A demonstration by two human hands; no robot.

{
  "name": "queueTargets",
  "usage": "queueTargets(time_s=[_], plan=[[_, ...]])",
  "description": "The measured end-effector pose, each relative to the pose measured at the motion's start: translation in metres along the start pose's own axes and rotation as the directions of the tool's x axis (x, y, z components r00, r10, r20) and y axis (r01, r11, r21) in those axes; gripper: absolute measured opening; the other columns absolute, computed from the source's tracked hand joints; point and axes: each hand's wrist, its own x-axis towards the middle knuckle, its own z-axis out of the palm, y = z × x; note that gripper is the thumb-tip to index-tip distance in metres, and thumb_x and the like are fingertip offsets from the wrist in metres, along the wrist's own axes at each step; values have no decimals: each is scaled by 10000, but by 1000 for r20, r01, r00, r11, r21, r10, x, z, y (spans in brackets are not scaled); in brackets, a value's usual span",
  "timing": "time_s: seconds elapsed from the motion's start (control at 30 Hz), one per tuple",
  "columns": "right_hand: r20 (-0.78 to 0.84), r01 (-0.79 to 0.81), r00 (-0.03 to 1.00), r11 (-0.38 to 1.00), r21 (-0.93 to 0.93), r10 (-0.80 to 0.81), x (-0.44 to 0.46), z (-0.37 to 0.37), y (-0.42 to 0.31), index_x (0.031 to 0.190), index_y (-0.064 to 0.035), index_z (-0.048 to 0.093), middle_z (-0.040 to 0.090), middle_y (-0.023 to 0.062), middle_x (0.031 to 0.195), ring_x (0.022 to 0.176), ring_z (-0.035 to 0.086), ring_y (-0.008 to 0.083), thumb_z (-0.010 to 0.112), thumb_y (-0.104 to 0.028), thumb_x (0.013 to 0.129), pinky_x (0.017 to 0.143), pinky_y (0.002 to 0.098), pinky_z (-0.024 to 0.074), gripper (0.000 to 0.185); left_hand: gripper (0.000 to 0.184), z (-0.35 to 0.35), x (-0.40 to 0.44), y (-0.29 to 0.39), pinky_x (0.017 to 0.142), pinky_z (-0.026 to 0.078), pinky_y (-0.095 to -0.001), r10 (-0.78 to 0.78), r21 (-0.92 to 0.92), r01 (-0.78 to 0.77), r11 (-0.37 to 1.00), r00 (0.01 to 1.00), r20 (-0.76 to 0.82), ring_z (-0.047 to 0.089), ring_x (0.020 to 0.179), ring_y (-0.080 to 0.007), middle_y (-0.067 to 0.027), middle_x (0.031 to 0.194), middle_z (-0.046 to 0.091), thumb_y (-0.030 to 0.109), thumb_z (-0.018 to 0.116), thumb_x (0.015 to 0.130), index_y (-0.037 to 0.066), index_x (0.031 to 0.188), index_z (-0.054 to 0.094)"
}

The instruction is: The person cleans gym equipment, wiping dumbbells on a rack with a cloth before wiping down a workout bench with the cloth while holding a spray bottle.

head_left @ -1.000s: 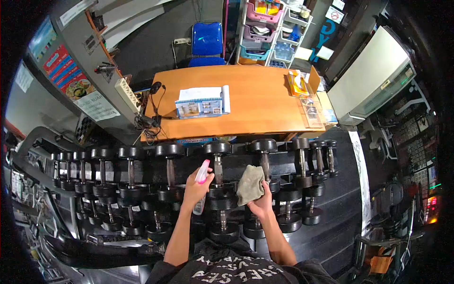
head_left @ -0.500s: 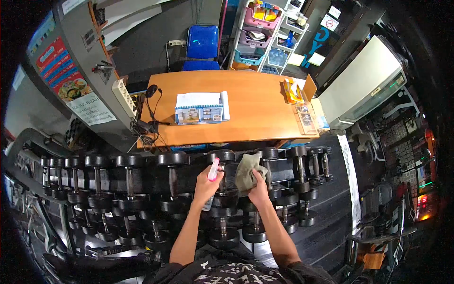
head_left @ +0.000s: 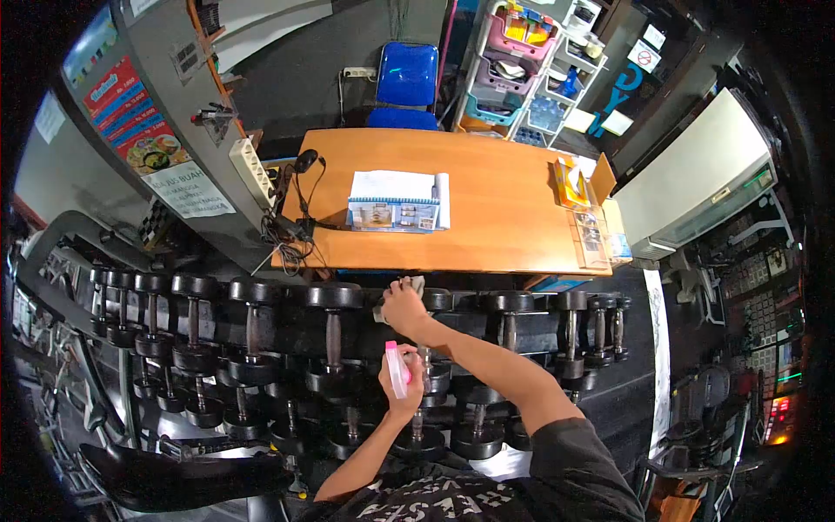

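My left hand (head_left: 407,396) is wrapped round a spray bottle (head_left: 397,367) with a pink and white head, held upright over the dumbbell rack. Most of the bottle's body is hidden by the hand. My right hand (head_left: 404,306) is closed on a grey-green cloth (head_left: 380,314), which shows at its edges. The cloth is against or just beside the far head of an upper-row dumbbell (head_left: 437,300); contact is hard to tell. My right forearm crosses above that dumbbell's handle. To the left stands another dumbbell (head_left: 334,335) with a metal handle.
Several more dumbbells (head_left: 252,331) fill both rows of the rack. Behind it stands an orange wooden desk (head_left: 504,200) with a desk calendar (head_left: 396,214), cables (head_left: 291,239) and a tissue box (head_left: 571,184). A bench pad (head_left: 183,478) lies at the lower left.
My right hand has moved left and away from me with the cloth, to the far end of the upper row. The left hand keeps the spray bottle, now slightly nearer to me. The view has shifted.
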Motion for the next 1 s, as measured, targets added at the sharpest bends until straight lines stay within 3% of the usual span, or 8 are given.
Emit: queueTargets(time_s=[0.13, 0.23, 0.3, 0.37, 0.43, 0.7, 0.8, 1.0], plan=[[124, 67, 991, 973, -221, -40, 27, 26, -19, 989, -131, 747, 667, 75, 1078, 1116, 533, 316, 576, -244, 838, 940, 479, 385, 255, 163, 7, 9, 4, 632, 479, -265, 326, 270, -351, 897, 936, 132, 570, 684, -126, -70, 895, 582, -9, 599, 881, 1, 1002, 490], [143, 78, 988, 979, -188, -52, 25, 22, -12, 984, -130, 746, 661, 84, 1090, 1113, 532, 294, 592, -258, 832, 927, 462, 394, 251, 174, 9, 4, 4, 654, 480, -277, 47, 159, -62, 985, 994, 97, 576, 719, -147, -89, 910, 585, -45, 612, 845, 1, 971, 502], [120, 71, 990, 997, 11, -72, -1, -18, 10, 925, -125, 747, 653, 63, 1060, 1092, 533, 271, 629, -270, 786, 920, 444, 402, 232, 154, 14, -3, -15, 657, 480, -292, 71, 137, -82, 987, 994, 83, 583, 728, -181, -106, 902, 587, -28, 647, 822, 9, 910, 526], [-160, 100, 985, 973, 210, -66, -22, -3, 29, 868, -115, 713, 627, 68, 975, 1065, 535, 261, 652, -267, 724, 928, 425, 413, 217, 144, 19, -5, -15, 659, 480, -307, 89, 115, -97, 989, 994, 71, 591, 737, -216, -123, 894, 590, -10, 683, 799, 17, 849, 550], [-365, 149, 931, 919, 364, -7, -47, 3, 49, 977, -99, 716, 614, 83, 1141, 1140, 519, 264, 665, -246, 723, 967, 418, 411, 298, 157, 25, -4, -3, 690, 484, -278, 194, 182, -215, 960, 973, 127, 572, 772, -151, -91, 918, 581, -72, 613, 798, 9, 901, 527], [-475, 134, 730, 579, 804, 491, -116, 61, 59, 1208, -73, 624, 534, 142, 1328, 1281, 457, 346, 670, 37, 720, 1065, 414, 374, 502, 117, 24, -4, -13, 663, 491, -275, 258, 188, -289, 939, 951, 173, 579, 735, -139, -103, 978, 588, -30, 603, 831, 9, 899, 516], [-90, 44, 523, 78, 996, 847, -111, 79, 36, 1155, -14, 631, 665, 169, 1079, 989, 660, 248, 619, -68, 877, 841, 345, 494, 283, 114, 22, -2, -20, 599, 491, -271, 162, 111, -179, 978, 976, 148, 578, 642, -118, -103, 975, 578, -18, 593, 857, 8, 930, 509], [171, -208, 438, -85, 974, 883, -123, 76, 30, 959, 46, 665, 694, 139, 812, 801, 647, 172, 648, -282, 877, 709, 338, 488, 338, 115, 18, -1, -16, 616, 469, -266, -46, -35, 48, 998, 998, 51, 568, 667, -122, -100, 942, 611, -45, 639, 807, 3, 863, 552]])
